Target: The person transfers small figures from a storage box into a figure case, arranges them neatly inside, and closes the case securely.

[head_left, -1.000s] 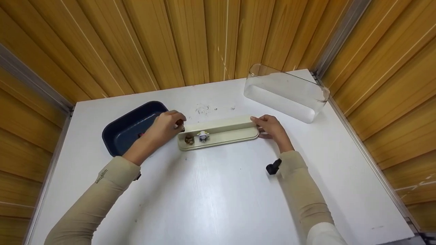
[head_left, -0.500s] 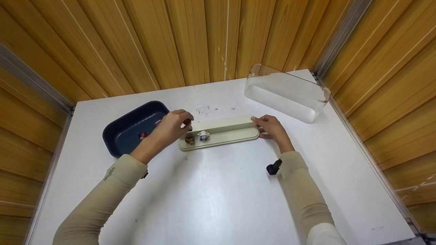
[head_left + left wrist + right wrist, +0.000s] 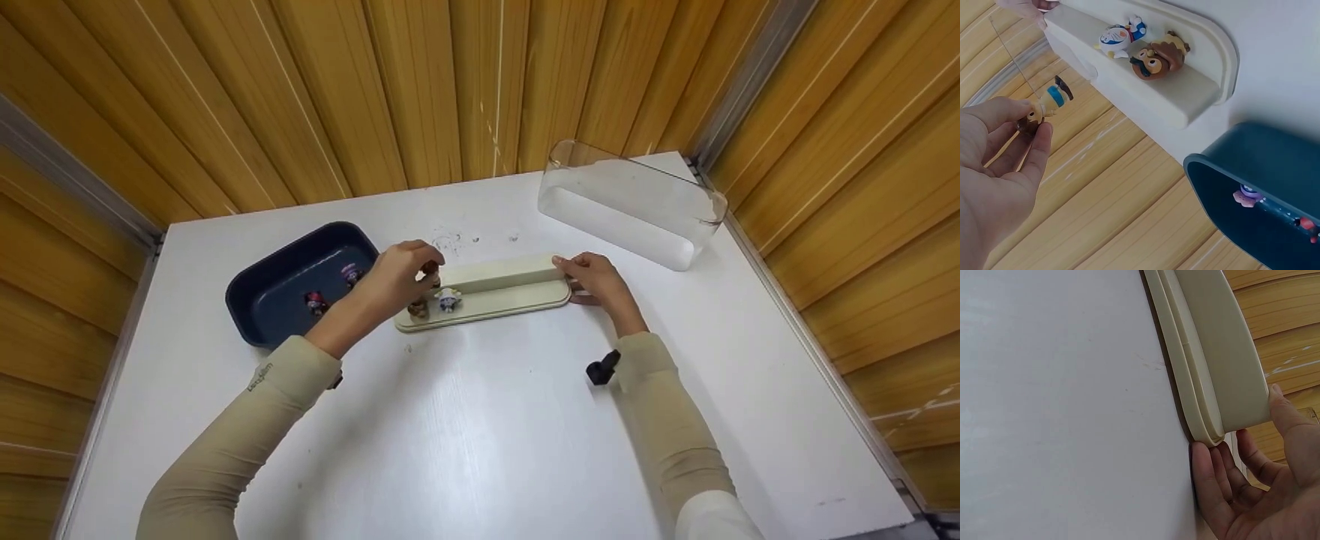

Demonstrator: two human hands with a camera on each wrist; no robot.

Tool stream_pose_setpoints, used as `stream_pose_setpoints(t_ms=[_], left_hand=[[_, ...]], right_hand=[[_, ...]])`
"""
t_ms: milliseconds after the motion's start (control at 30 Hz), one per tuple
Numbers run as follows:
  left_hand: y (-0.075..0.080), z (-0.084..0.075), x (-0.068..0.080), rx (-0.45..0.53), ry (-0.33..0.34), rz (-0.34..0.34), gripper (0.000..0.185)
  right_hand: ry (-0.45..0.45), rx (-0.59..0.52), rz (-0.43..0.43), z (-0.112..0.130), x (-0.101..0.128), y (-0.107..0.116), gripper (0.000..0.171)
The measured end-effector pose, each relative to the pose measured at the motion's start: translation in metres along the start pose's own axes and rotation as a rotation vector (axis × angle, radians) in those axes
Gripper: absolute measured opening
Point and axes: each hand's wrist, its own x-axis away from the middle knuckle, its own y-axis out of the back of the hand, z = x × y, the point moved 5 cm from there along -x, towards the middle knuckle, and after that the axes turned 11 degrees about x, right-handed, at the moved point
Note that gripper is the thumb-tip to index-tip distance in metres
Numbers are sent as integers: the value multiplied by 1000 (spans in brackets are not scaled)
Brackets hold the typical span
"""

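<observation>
My left hand pinches a small figurine with brown hair and a blue band between thumb and fingertips. It hangs above the left part of a cream two-level tray. On that tray's lower level, at the left end, a brown owl figurine and a white-and-blue figurine sit side by side. My right hand grips the tray's right end, thumb on the raised back part and fingers at the lower edge, as the right wrist view shows.
Left of the tray stands a dark blue basin holding a red-and-dark figurine and a purple one. A clear plastic cover stands at the back right of the white table. Wooden panels rise behind.
My left hand has moved right with the pinched figurine, from beside the tray's left end to over it. The figurines in the basin have come into view. The right hand keeps its place.
</observation>
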Motion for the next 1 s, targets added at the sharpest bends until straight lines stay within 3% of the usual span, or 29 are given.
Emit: stream_pose_setpoints(t_ms=[500, 767, 1000], left_hand=[[-11, -7, -1, 23, -107, -50, 15], [-27, -15, -15, 24, -146, -11, 14], [-22, -16, -18, 35, -149, -25, 15]], right_hand=[[-7, 34, 16, 0, -4, -6, 60], [-21, 45, 2, -12, -1, 5, 63], [-7, 47, 15, 1, -5, 3, 63]])
